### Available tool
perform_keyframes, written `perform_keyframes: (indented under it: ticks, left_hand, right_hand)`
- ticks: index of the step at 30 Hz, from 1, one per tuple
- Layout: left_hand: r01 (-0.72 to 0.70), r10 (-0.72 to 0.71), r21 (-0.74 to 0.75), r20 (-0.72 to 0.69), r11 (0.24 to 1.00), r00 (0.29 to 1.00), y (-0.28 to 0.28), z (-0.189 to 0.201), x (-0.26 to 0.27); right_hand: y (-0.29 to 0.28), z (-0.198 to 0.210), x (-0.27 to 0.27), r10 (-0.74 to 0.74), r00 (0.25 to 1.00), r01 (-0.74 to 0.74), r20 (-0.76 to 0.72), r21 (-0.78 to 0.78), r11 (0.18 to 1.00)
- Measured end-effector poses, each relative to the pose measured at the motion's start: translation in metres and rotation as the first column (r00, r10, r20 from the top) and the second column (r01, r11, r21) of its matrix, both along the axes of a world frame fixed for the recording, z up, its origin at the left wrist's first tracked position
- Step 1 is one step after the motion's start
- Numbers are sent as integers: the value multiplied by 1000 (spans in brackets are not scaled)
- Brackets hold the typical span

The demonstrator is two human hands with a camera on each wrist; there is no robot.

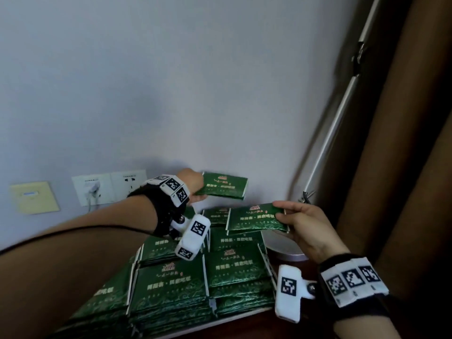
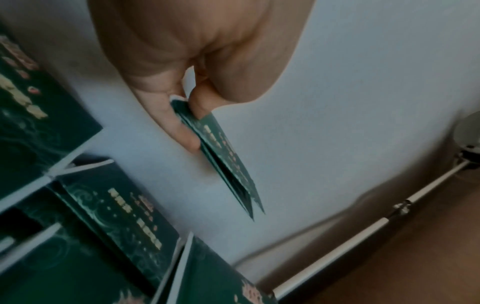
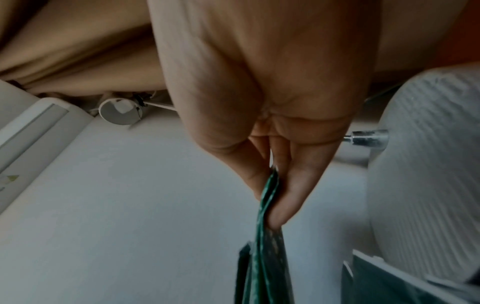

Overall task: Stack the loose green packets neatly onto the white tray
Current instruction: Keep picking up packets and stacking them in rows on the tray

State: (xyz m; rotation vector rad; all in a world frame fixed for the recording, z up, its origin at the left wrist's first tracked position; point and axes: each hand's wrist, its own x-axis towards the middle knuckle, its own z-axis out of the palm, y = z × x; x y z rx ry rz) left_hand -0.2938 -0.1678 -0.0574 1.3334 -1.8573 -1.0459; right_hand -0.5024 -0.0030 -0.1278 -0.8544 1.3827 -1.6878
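My left hand (image 1: 198, 192) holds a thin bundle of green packets (image 1: 222, 185) in the air near the wall, above the back of the pile. In the left wrist view its thumb and fingers (image 2: 191, 142) pinch the bundle (image 2: 226, 164) at one end. My right hand (image 1: 277, 211) pinches more green packets (image 1: 254, 218) by their right edge, level and just above the stacks. The right wrist view shows that hand (image 3: 269, 201) gripping the packets (image 3: 267, 246) edge-on. Below both hands, several stacks of green packets (image 1: 171, 282) fill the white tray (image 1: 234, 318), with white dividers between them.
A round white lamp base (image 1: 286, 248) stands right of the stacks, its arm (image 1: 330, 133) rising along the brown curtain (image 1: 396, 143). Wall sockets with a plug (image 1: 110, 189) and a beige panel (image 1: 34, 196) are at the left. The tray rests on a dark wooden top (image 1: 256, 326).
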Motion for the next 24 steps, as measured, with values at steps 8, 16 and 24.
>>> perform_keyframes:
  ticks: [8, 16, 24]
  left_hand:
    - [9, -32, 83, 286, 996, 958, -5, -5, -5]
    - [139, -86, -28, 661, 990, 745, -20, -20, -10]
    - [394, -166, -103, 790, 913, 590, -12, -15, -17]
  right_hand:
    - [-20, -14, 4, 8, 974, 13, -227, 88, 996]
    - [-25, -17, 14, 114, 900, -25, -420, 211, 977]
    - [-21, -8, 16, 135, 861, 5, -491, 273, 962]
